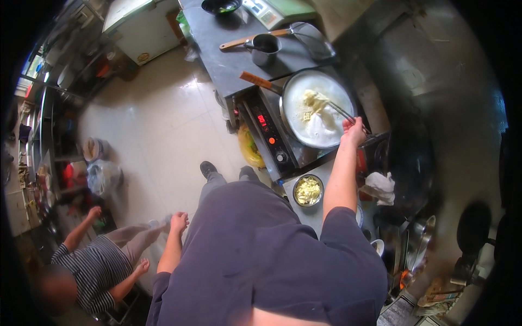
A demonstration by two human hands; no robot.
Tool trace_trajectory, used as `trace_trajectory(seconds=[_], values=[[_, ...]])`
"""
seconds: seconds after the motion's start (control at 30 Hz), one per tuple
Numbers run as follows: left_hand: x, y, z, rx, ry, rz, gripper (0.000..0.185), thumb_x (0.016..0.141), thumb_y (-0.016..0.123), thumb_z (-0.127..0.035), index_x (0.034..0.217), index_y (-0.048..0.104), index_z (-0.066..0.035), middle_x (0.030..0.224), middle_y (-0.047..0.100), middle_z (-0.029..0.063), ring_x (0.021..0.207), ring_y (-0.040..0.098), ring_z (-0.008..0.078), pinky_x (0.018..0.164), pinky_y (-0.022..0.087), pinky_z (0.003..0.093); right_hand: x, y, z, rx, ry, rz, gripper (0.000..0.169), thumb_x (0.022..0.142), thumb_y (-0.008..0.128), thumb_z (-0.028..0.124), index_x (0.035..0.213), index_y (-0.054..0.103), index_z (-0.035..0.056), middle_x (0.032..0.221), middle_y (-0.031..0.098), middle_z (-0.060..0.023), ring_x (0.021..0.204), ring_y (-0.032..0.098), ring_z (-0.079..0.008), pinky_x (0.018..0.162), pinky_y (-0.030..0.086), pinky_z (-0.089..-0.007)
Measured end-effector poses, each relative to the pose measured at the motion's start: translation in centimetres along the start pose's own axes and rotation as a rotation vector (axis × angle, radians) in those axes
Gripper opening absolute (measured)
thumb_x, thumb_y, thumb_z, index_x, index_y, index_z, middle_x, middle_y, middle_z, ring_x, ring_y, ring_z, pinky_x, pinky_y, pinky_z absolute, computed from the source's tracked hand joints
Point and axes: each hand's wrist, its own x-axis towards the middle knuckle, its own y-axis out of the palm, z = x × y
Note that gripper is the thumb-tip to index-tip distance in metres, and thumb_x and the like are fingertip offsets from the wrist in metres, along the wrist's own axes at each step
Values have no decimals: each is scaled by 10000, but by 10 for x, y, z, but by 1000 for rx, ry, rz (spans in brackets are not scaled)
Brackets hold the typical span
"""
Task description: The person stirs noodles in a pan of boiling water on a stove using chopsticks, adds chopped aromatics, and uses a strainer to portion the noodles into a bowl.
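My right hand (pixel 354 132) grips a pair of chopsticks (pixel 341 111), reaching over a round pan (pixel 282 109) of white, foamy liquid. The chopstick tips are in a clump of pale yellow strands (pixel 315 101), likely noodles, partly raised above the foam. A wooden handle (pixel 259 81) sticks out from the pan towards the upper left. Beneath the pan is an induction cooker (pixel 272 142) with a lit red display and a knob. My left hand (pixel 179 223) hangs by my left side, loosely curled, with nothing seen in it.
Near my right forearm stands a bowl of chopped pale yellow food (pixel 308 190). Beyond the cooker are a metal pot (pixel 266 49), a wire skimmer (pixel 312 38) and a scale (pixel 265 12). A white cloth (pixel 379 187) lies at right. Another person (pixel 96 265) is at lower left.
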Motion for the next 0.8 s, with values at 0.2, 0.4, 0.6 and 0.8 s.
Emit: trace_trajectory(seconds=[0.2, 0.4, 0.6, 0.8], values=[[-10, 0, -11, 5, -23, -23, 228, 892, 599, -186, 1032, 617, -7, 787, 634, 73, 581, 587, 144, 473, 449, 282, -15, -9, 24, -265, -184, -105, 262, 931, 565, 236, 997, 599, -15, 893, 657, -133, 556, 599, -175, 421, 501, -248], [5, 9, 1, -40, 6, -23, 222, 891, 602, -187, 1026, 623, -11, 777, 637, 74, 572, 582, 145, 466, 449, 280, -11, -31, -6, -489, -229, -11, 285, 961, 497, 222, 1177, 594, 63, 1001, 647, -108, 491, 577, -190, 397, 484, -276], [-2, 4, -14, 10, 30, -21, 227, 891, 606, -187, 1030, 625, -10, 772, 638, 73, 573, 579, 142, 461, 451, 284, 18, -34, -66, -316, -56, -176, 273, 914, 597, 216, 921, 598, -57, 841, 672, -152, 589, 637, -219, 468, 545, -283], [4, 1, -1, -24, 56, -46, 233, 884, 613, -189, 1006, 637, 8, 796, 660, 91, 634, 612, 157, 518, 491, 294, 32, -30, -70, 41, 263, -386, 241, 903, 566, 153, 918, 565, -88, 806, 631, -179, 607, 626, -224, 565, 588, -315]])
